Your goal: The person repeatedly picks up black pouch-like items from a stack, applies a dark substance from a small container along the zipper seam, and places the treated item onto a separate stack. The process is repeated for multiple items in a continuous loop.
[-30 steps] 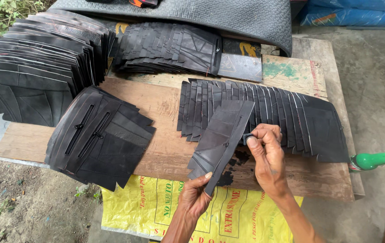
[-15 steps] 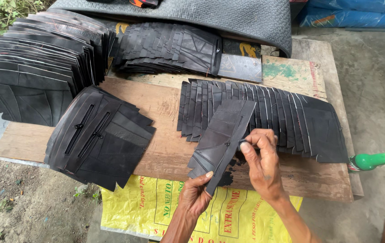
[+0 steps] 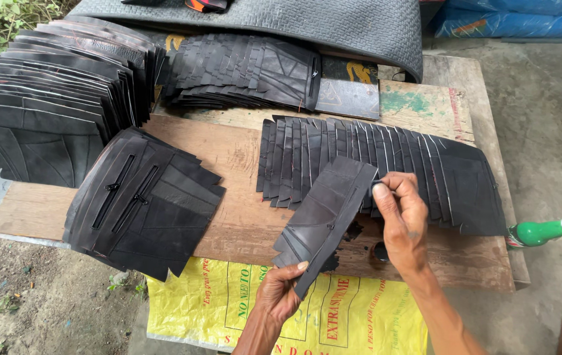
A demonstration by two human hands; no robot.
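Rubber pieces everywhere on this one, all black and flat, spread over a wooden table [image 3: 241, 148]. Biggest lot is the tall stack at the far left [image 3: 50, 98], standing on edge like files. Behind it a flatter fanned pile [image 3: 248, 72] sits near a grey textured mat [image 3: 333, 26]. On the right a fanned row [image 3: 419, 171] lies overlapped across the board, and a loose heap with slits cut in it [image 3: 143, 204] sits left of centre. A yellow printed sack [image 3: 281, 309] hangs off the near edge of the table, and a green bottle [image 3: 544, 231] lies at the right end.

The small stack in hand [image 3: 323, 220] is tilted, lower end toward the camera, upper end overlapping the fanned row. The left hand [image 3: 281, 292] comes up from below, grip pressed on the bottom corner, thumb on top and fingers underneath. The right hand [image 3: 402, 223] reaches in from the lower right, wrist bent, thumb and fingertips pinched together at the stack's upper right corner, holding something small and dark I can't make out.
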